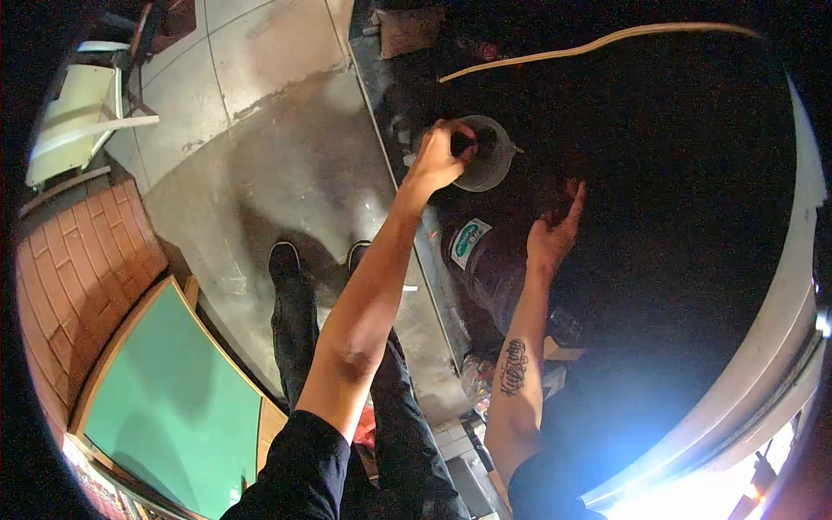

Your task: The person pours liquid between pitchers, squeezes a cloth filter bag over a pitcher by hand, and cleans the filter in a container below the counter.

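My left hand (444,156) is closed on the near side of a round, translucent plastic container (497,170), its fingers curled over the rim. The container's inside is dark, and I cannot make out whether anything lies in it. Lower and to the right, my right hand (556,230) is held open over the dark area with its fingers apart and nothing in it. Beside that hand is a large clear plastic bottle (490,273) with a white and green label (469,243). Its far side is lost in shadow.
A long, pale, bent stick (598,45) lies across the dark area at the top. A ledge edge (400,182) divides that area from the concrete floor (260,173) under my feet. A green board (173,399), brickwork (82,277) and white furniture (78,130) are at the left.
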Demonstrator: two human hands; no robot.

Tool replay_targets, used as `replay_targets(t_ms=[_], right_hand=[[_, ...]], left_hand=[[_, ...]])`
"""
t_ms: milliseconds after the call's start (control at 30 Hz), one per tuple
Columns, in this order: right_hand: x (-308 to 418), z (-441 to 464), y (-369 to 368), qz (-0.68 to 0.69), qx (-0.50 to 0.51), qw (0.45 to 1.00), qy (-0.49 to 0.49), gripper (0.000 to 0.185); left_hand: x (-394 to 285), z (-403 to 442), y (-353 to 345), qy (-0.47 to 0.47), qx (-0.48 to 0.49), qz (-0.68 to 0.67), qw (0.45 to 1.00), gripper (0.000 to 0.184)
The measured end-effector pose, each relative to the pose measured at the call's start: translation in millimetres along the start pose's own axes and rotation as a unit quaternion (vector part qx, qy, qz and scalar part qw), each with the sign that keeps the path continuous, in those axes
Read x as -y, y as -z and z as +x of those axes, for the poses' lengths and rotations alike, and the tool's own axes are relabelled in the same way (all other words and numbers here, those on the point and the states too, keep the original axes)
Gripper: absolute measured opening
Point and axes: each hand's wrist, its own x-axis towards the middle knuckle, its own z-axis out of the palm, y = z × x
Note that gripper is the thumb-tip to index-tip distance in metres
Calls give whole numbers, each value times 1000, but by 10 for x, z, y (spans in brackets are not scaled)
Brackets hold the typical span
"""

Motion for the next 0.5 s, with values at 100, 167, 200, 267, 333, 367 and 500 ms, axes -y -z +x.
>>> replay_targets(t_ms=[100,167,200,267,333,367,500], right_hand=[[-51,-7,14,1,-5,1000,-28,72],[-160,-4,-9,-3,-21,1000,-11,72],[-206,-8,-20,-10,-27,1000,8,72],[-259,-16,-20,-17,-32,999,28,72],[-262,-41,1,-69,-22,997,10,73],[-211,-47,23,-69,-22,997,11,73],[-76,-86,27,-12,-14,1000,-4,76]], left_hand=[[-130,-18,9,3,-53,27,998,45],[-182,-54,-3,-3,-65,56,996,49],[-192,-58,-9,-8,-78,85,993,52],[-174,-68,-16,-11,-73,71,995,52],[-125,-82,-7,-14,-68,57,996,51],[-101,-74,2,7,-48,58,997,60],[-110,-73,-35,43,-86,-11,995,49]])
